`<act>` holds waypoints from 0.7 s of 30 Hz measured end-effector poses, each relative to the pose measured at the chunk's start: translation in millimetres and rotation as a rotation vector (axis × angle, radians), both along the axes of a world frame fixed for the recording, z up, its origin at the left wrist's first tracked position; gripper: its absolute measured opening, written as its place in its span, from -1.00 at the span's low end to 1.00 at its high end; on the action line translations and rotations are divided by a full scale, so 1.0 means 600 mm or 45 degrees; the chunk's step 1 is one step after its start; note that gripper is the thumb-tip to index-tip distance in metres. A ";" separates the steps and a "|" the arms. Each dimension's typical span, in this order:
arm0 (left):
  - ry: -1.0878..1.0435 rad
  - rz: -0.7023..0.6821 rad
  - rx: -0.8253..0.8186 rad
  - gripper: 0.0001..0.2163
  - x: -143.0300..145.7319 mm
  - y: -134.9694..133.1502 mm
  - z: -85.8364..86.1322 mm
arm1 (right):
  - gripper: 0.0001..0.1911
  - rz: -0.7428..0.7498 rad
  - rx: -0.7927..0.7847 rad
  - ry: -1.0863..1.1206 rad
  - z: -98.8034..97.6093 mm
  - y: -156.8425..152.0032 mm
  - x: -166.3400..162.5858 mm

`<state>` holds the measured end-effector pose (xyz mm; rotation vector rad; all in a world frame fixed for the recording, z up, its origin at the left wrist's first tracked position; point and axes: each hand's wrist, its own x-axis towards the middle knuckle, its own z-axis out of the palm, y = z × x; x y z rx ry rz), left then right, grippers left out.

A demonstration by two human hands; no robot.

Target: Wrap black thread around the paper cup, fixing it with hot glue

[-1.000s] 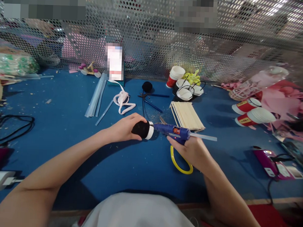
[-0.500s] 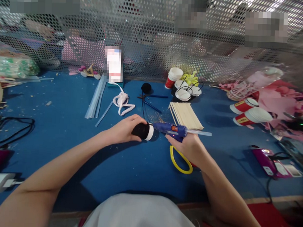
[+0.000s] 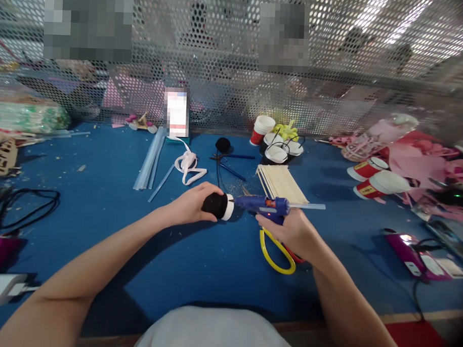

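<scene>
My left hand point(image 3: 190, 205) is wrapped round a small cup covered in black fuzzy material point(image 3: 216, 205), lying on its side with its white rim facing right. My right hand point(image 3: 294, 231) grips a blue hot glue gun point(image 3: 264, 205). Its nozzle touches the white rim of the cup. A clear glue stick point(image 3: 308, 206) juts out of the gun's back end. Both hands hover just above the blue table point(image 3: 102, 189).
A yellow-handled tool point(image 3: 276, 253) lies under my right hand. Behind lie wooden sticks point(image 3: 281, 183), white ribbon point(image 3: 188, 164), clear glue sticks point(image 3: 150, 158), a black pom-pom point(image 3: 222, 144), and red paper cups point(image 3: 371, 181). Cables point(image 3: 21, 204) lie left; a purple device point(image 3: 418, 251) lies right. A perforated metal screen point(image 3: 235, 67) closes the back.
The view has tilted up slightly. Both hands keep their grips, and the glue gun's nozzle stays at the cup's rim with only a small shift.
</scene>
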<state>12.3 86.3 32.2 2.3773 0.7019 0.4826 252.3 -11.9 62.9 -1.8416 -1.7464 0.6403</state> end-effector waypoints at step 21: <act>-0.120 0.159 -0.037 -0.50 0.002 -0.016 0.028 | -0.49 -0.520 0.038 -0.693 -0.025 0.097 0.123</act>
